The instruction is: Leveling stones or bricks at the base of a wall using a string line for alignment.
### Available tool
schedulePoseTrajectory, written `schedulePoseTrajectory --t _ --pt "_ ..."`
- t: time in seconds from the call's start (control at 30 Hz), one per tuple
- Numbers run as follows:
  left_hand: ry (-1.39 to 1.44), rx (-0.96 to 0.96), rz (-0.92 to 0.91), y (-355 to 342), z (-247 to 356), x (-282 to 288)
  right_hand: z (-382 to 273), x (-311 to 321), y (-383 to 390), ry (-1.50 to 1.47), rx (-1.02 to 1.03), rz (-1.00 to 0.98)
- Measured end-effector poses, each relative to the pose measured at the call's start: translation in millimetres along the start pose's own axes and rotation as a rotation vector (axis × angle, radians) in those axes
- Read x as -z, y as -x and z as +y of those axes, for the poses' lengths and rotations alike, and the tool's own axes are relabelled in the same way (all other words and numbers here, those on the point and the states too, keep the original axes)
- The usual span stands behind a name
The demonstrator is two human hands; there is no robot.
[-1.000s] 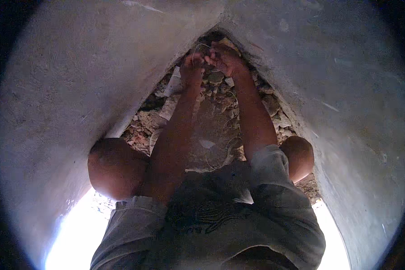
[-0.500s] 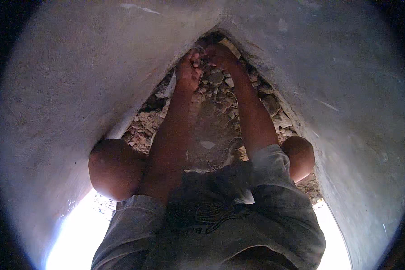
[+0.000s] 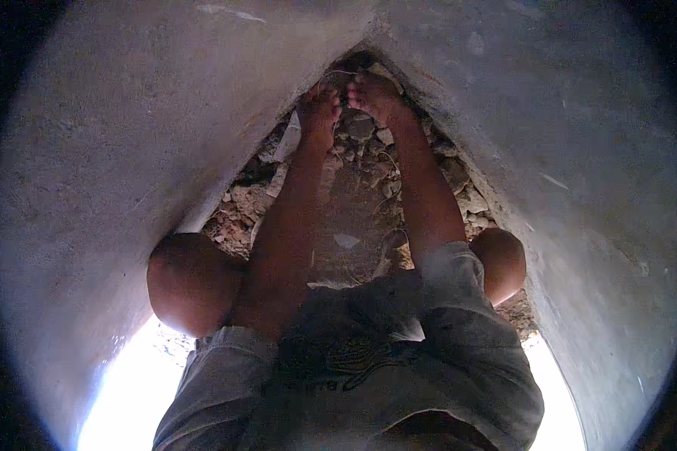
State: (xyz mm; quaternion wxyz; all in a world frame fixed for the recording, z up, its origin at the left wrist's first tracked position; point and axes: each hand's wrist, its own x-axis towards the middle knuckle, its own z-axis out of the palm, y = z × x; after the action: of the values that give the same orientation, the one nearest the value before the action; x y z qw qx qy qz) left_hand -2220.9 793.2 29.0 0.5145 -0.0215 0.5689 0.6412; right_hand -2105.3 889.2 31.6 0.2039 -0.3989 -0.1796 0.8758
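Observation:
Both of my arms reach forward into the narrow corner where two plastered walls meet. My left hand is closed, its fingers curled, close to the left wall. Just to its right, my right hand is also closed, with its fingertips toward the left hand and a small gap between them. A thin pale strand curves over the hands; dim light hides whether either hand grips it. Stones and rubble lie below the hands. A pale flat piece leans beside my left wrist.
The left wall and the right wall close in on both sides. Broken stones and dirt cover the ground between them. My bent knees sit close to the walls. Bright light enters at both lower sides.
My hands have drawn slightly apart, opening a small gap between them. The left hand has turned, its fingers now less plainly seen. Arms and knees stay nearly in place.

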Motion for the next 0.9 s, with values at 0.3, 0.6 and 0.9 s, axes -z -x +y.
schedulePoseTrajectory --t 0.3,0.6,0.9 --pt "0.011 -0.153 0.17 18.7 -3.0 -6.2 -6.0 -5.0 6.4 0.046 0.015 0.096" --pt "-0.277 0.138 -0.053 -22.5 1.1 3.5 -1.4 5.0 -0.7 -0.005 -0.006 -0.001" --pt "-0.019 0.111 -0.098 3.0 5.1 -20.9 14.0 60.8 -17.8 0.408 0.08 -0.016"
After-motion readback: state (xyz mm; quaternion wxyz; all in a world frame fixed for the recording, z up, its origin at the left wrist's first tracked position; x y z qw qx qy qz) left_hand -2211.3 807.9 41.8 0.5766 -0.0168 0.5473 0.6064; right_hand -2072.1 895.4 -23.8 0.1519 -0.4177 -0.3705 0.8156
